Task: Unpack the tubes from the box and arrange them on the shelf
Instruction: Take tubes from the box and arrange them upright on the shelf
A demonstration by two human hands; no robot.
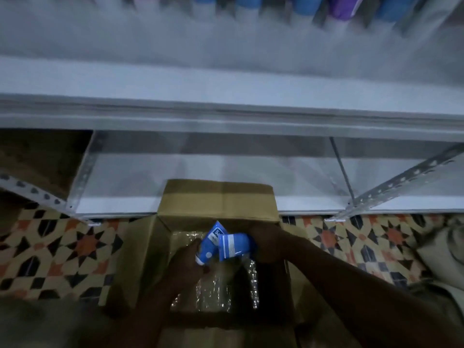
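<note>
Tubes (232,247) seem light, soft and slick to me: left hand (187,259) grips one near its cap, right hand (266,244) another, safest mid-body.

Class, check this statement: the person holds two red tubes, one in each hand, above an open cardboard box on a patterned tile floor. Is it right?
No: they are blue, not red. In the head view the left hand holds one blue tube and the right hand a second blue tube, above the open cardboard box on the patterned tile floor.
</note>
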